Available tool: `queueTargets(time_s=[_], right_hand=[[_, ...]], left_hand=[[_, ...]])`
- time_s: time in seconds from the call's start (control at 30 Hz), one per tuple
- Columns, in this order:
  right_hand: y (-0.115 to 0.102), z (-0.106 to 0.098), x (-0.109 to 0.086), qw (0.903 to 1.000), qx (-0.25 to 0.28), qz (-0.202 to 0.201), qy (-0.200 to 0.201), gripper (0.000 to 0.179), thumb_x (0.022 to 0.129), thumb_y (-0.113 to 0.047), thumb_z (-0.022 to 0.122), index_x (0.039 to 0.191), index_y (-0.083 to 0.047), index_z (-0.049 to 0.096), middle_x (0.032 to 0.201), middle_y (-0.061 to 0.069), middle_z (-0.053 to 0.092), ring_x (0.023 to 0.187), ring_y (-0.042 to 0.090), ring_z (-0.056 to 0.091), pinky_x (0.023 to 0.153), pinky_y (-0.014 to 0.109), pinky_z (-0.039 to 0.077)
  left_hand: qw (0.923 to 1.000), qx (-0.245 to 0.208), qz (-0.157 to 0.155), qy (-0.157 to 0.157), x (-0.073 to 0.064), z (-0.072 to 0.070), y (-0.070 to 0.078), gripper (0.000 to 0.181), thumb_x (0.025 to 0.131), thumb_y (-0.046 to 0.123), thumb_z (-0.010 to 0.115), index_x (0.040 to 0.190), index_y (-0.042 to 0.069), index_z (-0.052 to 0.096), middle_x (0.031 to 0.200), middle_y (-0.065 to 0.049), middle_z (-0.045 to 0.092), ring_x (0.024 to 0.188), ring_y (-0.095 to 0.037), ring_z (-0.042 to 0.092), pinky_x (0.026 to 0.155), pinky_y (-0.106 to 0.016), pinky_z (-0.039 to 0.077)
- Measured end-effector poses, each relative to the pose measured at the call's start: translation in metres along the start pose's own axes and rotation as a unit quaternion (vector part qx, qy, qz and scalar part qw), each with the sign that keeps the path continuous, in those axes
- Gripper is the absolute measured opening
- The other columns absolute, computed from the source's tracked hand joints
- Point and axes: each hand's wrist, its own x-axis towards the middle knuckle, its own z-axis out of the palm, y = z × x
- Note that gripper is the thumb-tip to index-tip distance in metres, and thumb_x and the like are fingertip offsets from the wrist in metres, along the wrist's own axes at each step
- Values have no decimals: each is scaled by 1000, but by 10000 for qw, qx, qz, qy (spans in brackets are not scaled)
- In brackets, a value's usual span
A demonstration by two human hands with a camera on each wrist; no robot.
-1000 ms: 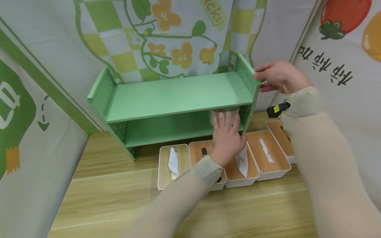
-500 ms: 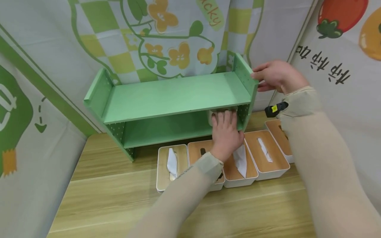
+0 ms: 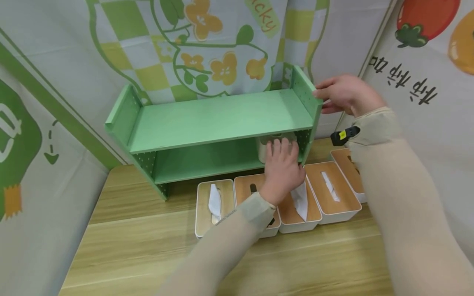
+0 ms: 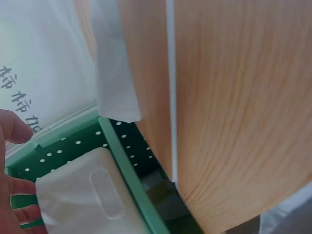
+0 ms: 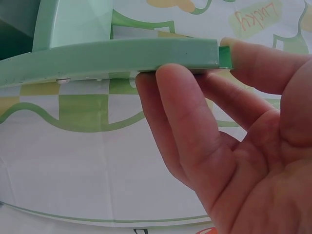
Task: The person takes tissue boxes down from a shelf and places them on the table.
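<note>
A two-tier green shelf (image 3: 222, 117) with perforated side panels stands at the back of the table. On its lower tier, at the right end, is a white box (image 3: 262, 153); an elongated oval recess marks one face of this box (image 4: 78, 200) in the left wrist view. My left hand (image 3: 283, 174) reaches in with fingers fairly straight against the box, the thumb held apart from it. My right hand (image 3: 349, 95) grips the shelf's right side panel near the top. In the right wrist view that panel (image 5: 122, 54) lies between my thumb and fingers.
Several white boxes with wooden lids, such as the leftmost box (image 3: 203, 205), stand in a row before the shelf, under my left forearm. Tissue (image 3: 300, 201) sticks out of some slots. The wooden table (image 3: 140, 250) meets printed fabric walls (image 3: 370, 24) behind and beside.
The white box has come slightly forward and left on the lower tier, with my left hand on it. My right hand keeps its grip on the side panel.
</note>
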Motion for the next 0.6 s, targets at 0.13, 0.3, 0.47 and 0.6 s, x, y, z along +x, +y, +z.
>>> queueTargets(time_s=[0.13, 0.3, 0.47, 0.6], right_hand=[[0, 0, 0, 10000, 7, 32, 9, 63, 104, -36, 52, 158, -13, 28, 157, 14, 30, 117, 22, 57, 90, 32, 52], [0, 0, 0, 9999, 95, 34, -13, 63, 104, -34, 54, 158, -12, 29, 157, 15, 29, 111, 21, 61, 89, 32, 53], [-1, 0, -1, 10000, 51, 11, 13, 64, 104, -34, 54, 158, -12, 28, 156, 15, 32, 110, 20, 62, 90, 33, 52], [-1, 0, -1, 10000, -3, -4, 40, 64, 104, -34, 54, 158, -12, 28, 155, 15, 32, 111, 21, 61, 90, 33, 52]], left_hand=[[9999, -18, 86, -99, -1, 1, -1, 70, 92, 51, 55, 151, 17, 37, 145, -10, 31, 133, -33, 25, 112, -54, 16], [9998, 82, 157, 46, -8, 0, -6, 69, 91, 50, 55, 150, 20, 39, 145, -8, 33, 132, -32, 28, 110, -57, 20], [9986, 182, 318, 384, -17, 0, -12, 66, 89, 46, 58, 147, 19, 43, 140, -6, 38, 129, -30, 33, 108, -57, 25], [9976, 187, 398, 541, -24, 0, -19, 63, 88, 43, 58, 145, 19, 46, 137, -7, 41, 126, -30, 37, 107, -56, 27]])
